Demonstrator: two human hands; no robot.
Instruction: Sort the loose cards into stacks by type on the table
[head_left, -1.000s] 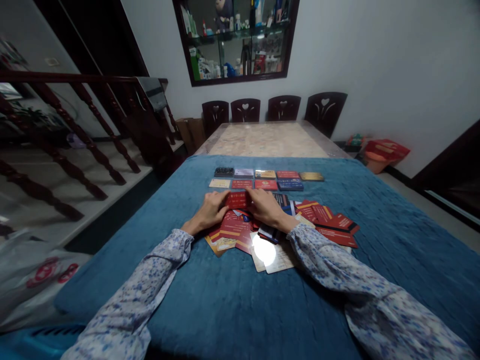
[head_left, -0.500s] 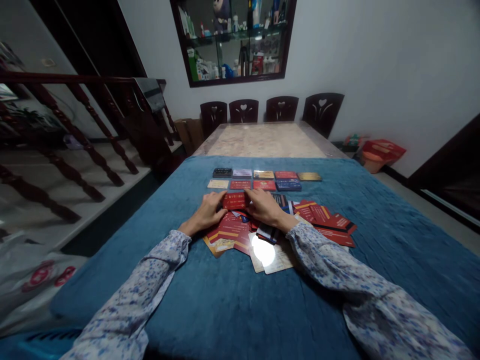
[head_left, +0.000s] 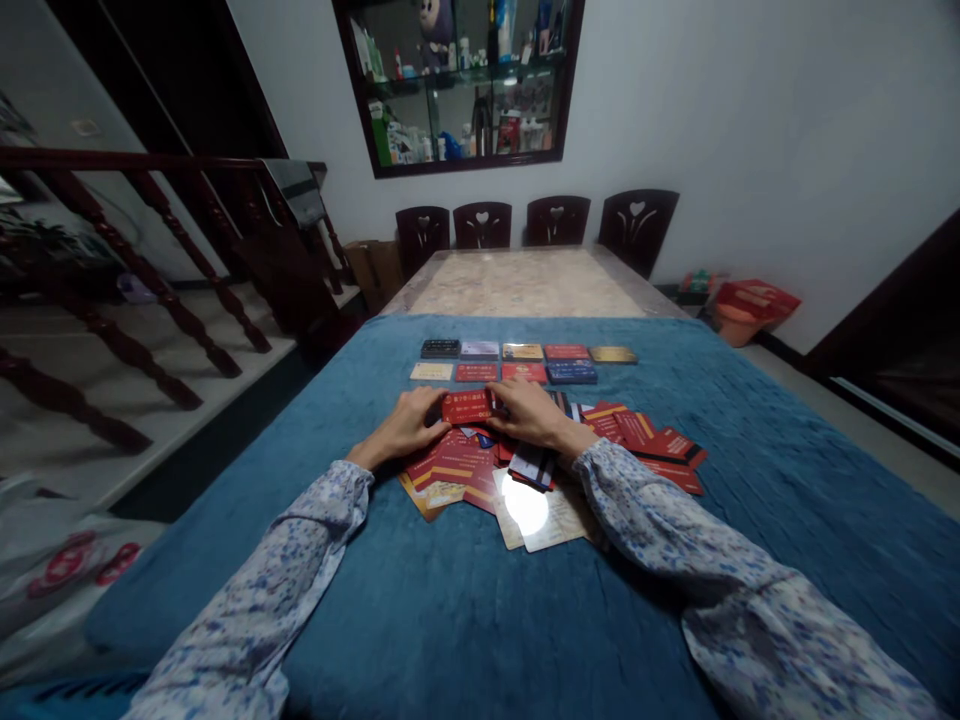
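Observation:
Between my two hands is a red card (head_left: 466, 407) with pale lettering, perhaps with others stacked beneath it. My left hand (head_left: 406, 424) grips its left end between thumb and fingers. On the right end, my right hand (head_left: 526, 412) pinches it the same way. Loose red cards with yellow stripes (head_left: 459, 470) lie fanned below the hands. Pale cards (head_left: 551, 515), one with a bright glare, are spread nearer to me. More red cards (head_left: 664, 450) are scattered beyond my right wrist. Under my right palm, dark-striped cards (head_left: 531, 465) are partly hidden.
Behind the hands, two rows of sorted card piles include a black pile (head_left: 440, 348), a gold pile (head_left: 613, 355) and a blue pile (head_left: 572, 372). They rest on a blue cloth (head_left: 360, 600) over a marble-topped table (head_left: 517, 280). Several dark chairs (head_left: 559, 220) stand behind it.
The red card is tilted a little more toward me, so its printed face shows more. Both hands keep their hold. The whole view has shifted slightly.

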